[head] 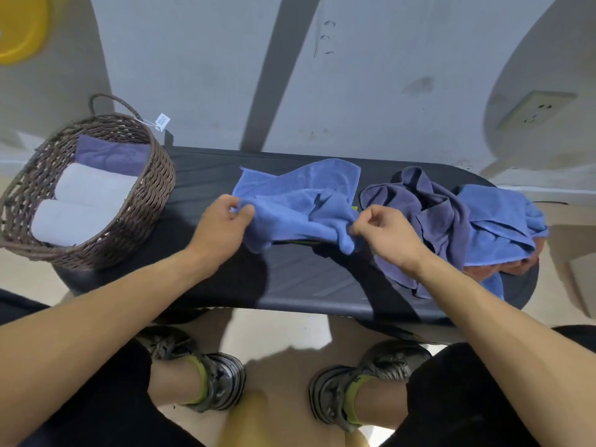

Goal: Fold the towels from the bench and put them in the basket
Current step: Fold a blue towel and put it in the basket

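I have the blue towel [300,201] mid-bench [206,285], my left hand [222,221] pinching one edge, my right hand [383,233] seemingly pinching the other, to pull it flat for folding. The basket [151,195] waits left.

A pale grey wall [209,75] carries a socket [535,111] on the right. A dark diagonal strip [274,75], possibly a shadow, crosses it. The floor [277,333] is beige.
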`<state>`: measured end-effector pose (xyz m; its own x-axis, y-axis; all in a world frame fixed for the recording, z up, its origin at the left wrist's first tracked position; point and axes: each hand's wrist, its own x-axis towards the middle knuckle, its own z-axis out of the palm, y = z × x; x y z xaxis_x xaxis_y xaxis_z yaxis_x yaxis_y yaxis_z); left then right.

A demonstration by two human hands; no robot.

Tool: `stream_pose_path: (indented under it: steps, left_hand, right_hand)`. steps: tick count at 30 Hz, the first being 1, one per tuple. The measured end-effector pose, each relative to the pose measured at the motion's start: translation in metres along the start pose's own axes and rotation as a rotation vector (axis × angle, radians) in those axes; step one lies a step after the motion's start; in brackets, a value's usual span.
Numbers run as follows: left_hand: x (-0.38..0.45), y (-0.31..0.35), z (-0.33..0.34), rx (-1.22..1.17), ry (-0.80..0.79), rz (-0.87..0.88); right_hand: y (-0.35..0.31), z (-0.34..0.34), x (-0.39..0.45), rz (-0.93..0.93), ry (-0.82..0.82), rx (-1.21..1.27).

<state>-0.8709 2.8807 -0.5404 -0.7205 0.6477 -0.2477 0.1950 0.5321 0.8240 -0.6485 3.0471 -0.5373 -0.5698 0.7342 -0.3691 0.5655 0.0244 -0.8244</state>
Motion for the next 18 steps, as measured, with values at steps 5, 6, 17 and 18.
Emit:
stream_pose_path:
  steps: [5,6,17,18]
  left_hand:
    - [0.000,-0.005,-0.030,0.053,0.032,0.052]
    - [-0.002,-0.008,-0.034,0.105,0.017,0.049]
    - [-0.025,-0.066,-0.030,0.501,-0.450,-0.266]
    - [-0.026,-0.068,-0.029,0.401,-0.471,-0.338]
  right_hand:
    - [-0.013,-0.009,-0.011,0.061,-0.207,0.371]
    - [-0.013,-0.008,-0.014,0.077,-0.248,0.354]
    - [0.029,0.030,-0.033,0.386,-0.651,-0.059]
    - [0.032,0.034,-0.033,0.393,-0.634,-0.053]
